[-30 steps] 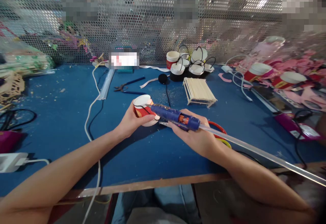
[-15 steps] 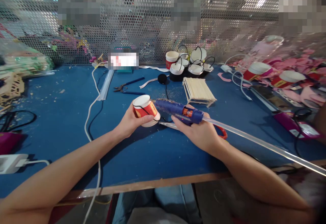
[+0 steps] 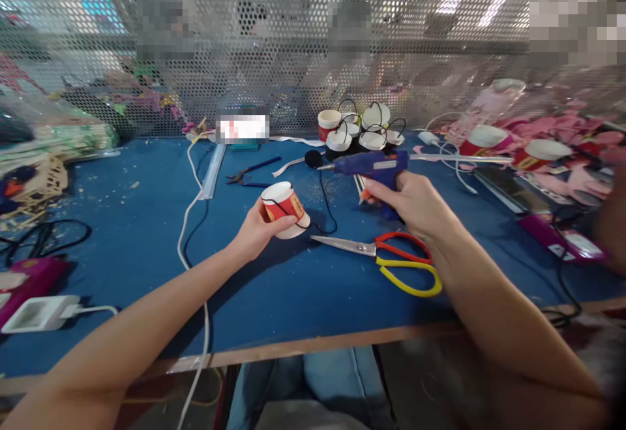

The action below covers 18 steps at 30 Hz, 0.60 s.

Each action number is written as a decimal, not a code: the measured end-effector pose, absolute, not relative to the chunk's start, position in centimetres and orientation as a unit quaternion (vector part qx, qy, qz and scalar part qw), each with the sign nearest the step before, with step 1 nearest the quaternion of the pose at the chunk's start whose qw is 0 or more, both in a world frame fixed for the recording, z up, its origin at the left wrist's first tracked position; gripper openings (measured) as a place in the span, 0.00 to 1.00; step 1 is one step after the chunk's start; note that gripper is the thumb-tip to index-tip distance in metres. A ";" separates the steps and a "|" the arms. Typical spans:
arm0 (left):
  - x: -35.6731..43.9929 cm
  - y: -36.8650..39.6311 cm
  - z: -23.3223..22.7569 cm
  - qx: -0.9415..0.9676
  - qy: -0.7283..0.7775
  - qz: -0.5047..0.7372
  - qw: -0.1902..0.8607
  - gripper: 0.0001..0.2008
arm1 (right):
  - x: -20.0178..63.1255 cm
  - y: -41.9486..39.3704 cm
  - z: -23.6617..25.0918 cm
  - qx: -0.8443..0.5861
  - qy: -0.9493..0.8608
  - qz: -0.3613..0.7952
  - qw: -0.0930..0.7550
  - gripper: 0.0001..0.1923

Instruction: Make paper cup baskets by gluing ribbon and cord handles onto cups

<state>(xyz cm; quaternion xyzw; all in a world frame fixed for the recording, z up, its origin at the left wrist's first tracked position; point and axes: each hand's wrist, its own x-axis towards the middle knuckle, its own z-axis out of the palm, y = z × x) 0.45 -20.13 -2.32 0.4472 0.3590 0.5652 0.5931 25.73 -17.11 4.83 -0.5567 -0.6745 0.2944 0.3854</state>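
The left hand holds a small red paper cup tipped on its side just above the blue counter, its white base turned up and left, its mouth down and right; the grip is closed around the cup's wall with the thumb on top. The right hand is wrapped around the handle of a blue glue gun, raised above the counter. The gun's long axis runs nearly level, left to right, with the nozzle pointing left and a clear glue stick trailing out of its back to the right. The cup lies down and to the left of the nozzle, clearly apart from it. Red-and-yellow scissors lie on the counter below the right hand, blades pointing toward the cup.
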 end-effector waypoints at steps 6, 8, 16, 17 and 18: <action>0.3 -19.9 -2.5 0.450 0.363 0.568 0.585 0.29 | 28.2 -12.1 5.1 -0.704 -0.672 0.030 0.227 0.19; 0.3 -19.9 -2.6 0.455 0.371 0.570 0.575 0.30 | 28.8 -10.6 4.6 -0.726 -0.661 0.010 0.191 0.19; 0.0 -19.7 -2.9 0.469 0.373 0.569 0.562 0.29 | 28.9 -8.4 2.4 -0.767 -0.628 -0.014 0.127 0.26; -0.1 -19.6 -3.0 0.471 0.372 0.569 0.563 0.29 | 28.8 -8.5 2.4 -0.769 -0.627 -0.013 0.122 0.27; -0.1 -19.6 -3.0 0.472 0.370 0.568 0.563 0.29 | 28.6 -8.5 2.4 -0.773 -0.623 -0.013 0.119 0.27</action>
